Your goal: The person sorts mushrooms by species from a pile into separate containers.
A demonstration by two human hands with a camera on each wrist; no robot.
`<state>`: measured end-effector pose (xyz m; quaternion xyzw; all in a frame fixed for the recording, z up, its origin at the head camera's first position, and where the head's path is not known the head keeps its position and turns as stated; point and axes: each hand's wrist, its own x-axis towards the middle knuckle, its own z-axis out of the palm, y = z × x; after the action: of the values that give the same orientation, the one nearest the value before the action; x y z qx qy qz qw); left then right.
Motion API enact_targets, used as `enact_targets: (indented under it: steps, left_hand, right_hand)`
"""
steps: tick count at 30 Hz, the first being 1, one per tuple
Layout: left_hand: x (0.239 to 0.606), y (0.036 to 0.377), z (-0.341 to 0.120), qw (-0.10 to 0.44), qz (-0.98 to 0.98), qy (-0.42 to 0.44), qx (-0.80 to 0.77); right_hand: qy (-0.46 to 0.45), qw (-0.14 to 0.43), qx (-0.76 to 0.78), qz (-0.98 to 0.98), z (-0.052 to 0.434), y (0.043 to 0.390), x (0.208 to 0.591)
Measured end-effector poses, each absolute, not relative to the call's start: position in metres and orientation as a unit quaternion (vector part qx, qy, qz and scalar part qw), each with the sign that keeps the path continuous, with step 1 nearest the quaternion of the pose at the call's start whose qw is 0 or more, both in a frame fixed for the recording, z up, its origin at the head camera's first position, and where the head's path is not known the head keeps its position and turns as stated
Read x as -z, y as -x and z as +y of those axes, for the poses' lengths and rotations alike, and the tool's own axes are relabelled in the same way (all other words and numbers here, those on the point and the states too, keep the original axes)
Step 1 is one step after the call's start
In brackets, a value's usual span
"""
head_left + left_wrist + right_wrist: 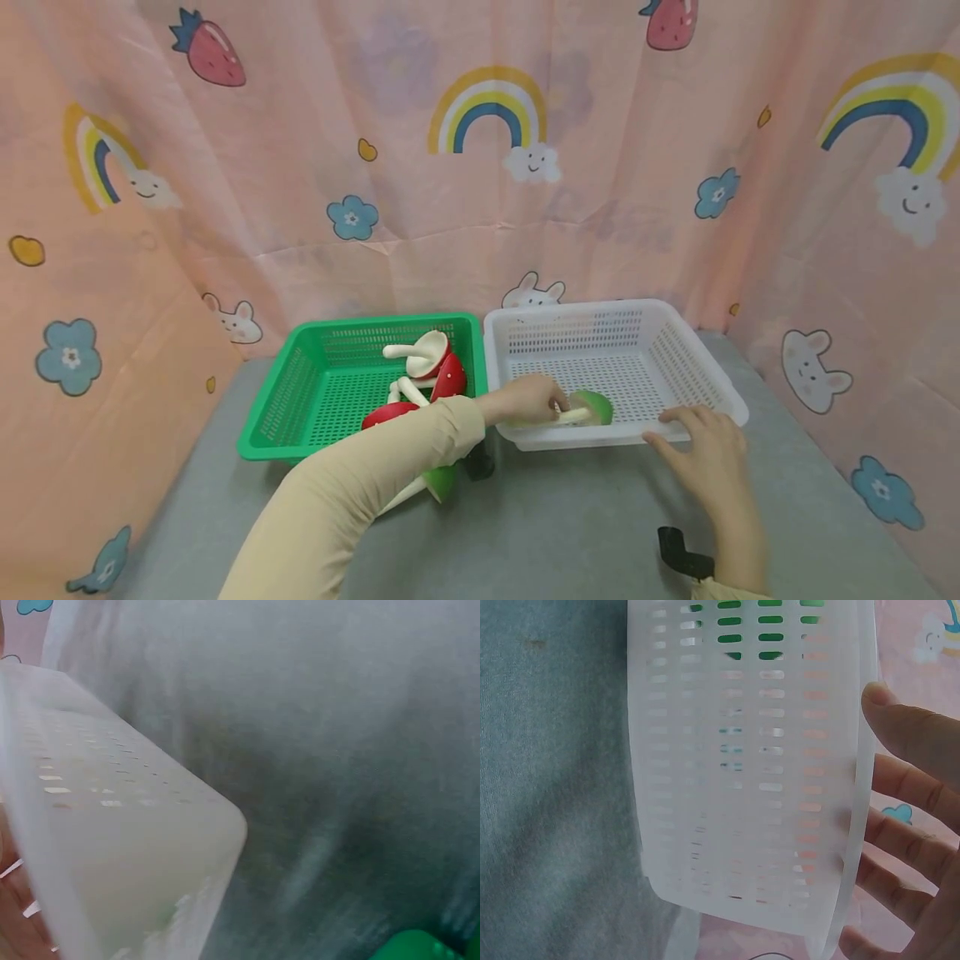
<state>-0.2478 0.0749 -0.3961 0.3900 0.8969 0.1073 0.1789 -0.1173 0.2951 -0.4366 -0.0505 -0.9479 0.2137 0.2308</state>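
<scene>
Reaching over the front left corner of the white basket [611, 312], my left hand [528, 398] pinches the pale stem of a green-capped toy mushroom [597, 407]. That mushroom lies low inside the basket, near its front wall. In the left wrist view the basket wall [150, 847] hides most of the hand. My right hand [705, 454] is at the basket's front right rim, its fingers spread and loosely bent. Seen from the right wrist, the thumb [915, 724] touches the rim, and the other fingers reach behind it.
A green basket [300, 333] stands left of the white one and holds several red-capped toy mushrooms [450, 377]. Another green-capped mushroom [441, 483] lies on the grey table [562, 533], partly behind the left sleeve. A patterned pink curtain [420, 275] hangs behind both baskets.
</scene>
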Motion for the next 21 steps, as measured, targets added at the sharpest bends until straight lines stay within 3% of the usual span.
enact_targets:
  steps: [12, 21]
  left_hand:
    - [0.387, 0.235, 0.056, 0.094, 0.905, -0.401, -0.102]
    - [0.376, 0.195, 0.019, 0.017, 0.901, -0.404, -0.156]
  right_hand:
    - [0.028, 0.252, -0.208, -0.945, 0.297, 0.118, 0.438]
    - [0.026, 0.255, -0.209, -0.944, 0.297, 0.118, 0.439]
